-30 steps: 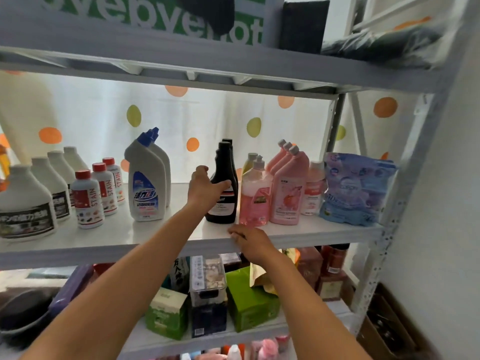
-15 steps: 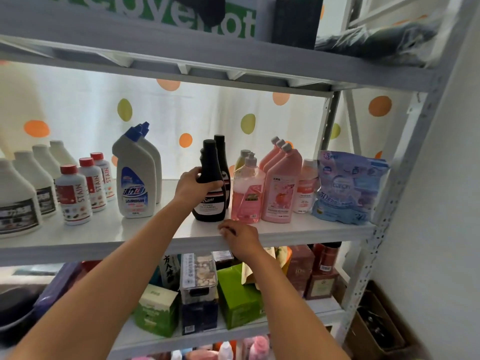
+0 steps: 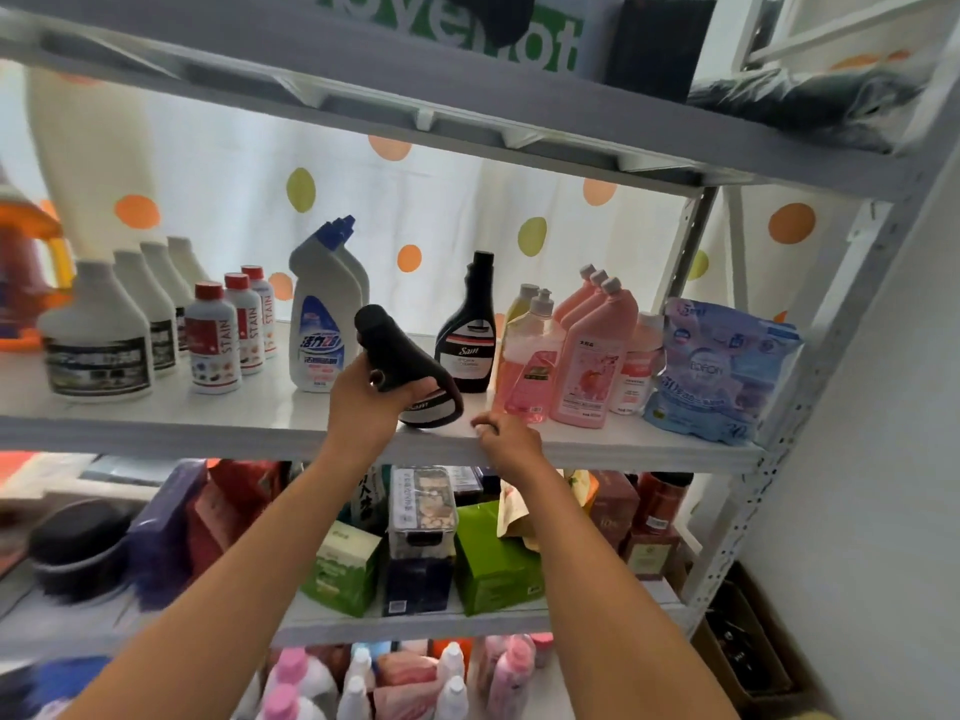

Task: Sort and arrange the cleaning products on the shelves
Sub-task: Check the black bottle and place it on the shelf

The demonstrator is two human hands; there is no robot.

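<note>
My left hand (image 3: 366, 402) grips a black bottle (image 3: 410, 371) with a white label, tilted so its cap points up and left, just above the front of the white middle shelf (image 3: 597, 449). A second black bottle (image 3: 467, 337) stands upright behind it. My right hand (image 3: 506, 441) rests on the shelf's front edge with fingers curled over it, just right of the tilted bottle. Pink bottles (image 3: 587, 356) stand to the right, white bottles with blue caps (image 3: 324, 314) to the left.
Red-capped stain bottles (image 3: 228, 330) and large white bottles (image 3: 98, 335) fill the shelf's left part. A blue refill pouch (image 3: 722, 371) lies at the right end by the metal upright (image 3: 810, 366). Boxes (image 3: 493, 558) crowd the lower shelf. The upper shelf (image 3: 467, 90) hangs close overhead.
My left hand has lifted the front black bottle off the shelf and tipped it leftwards, uncovering the second black bottle behind. My right hand stays on the shelf edge.
</note>
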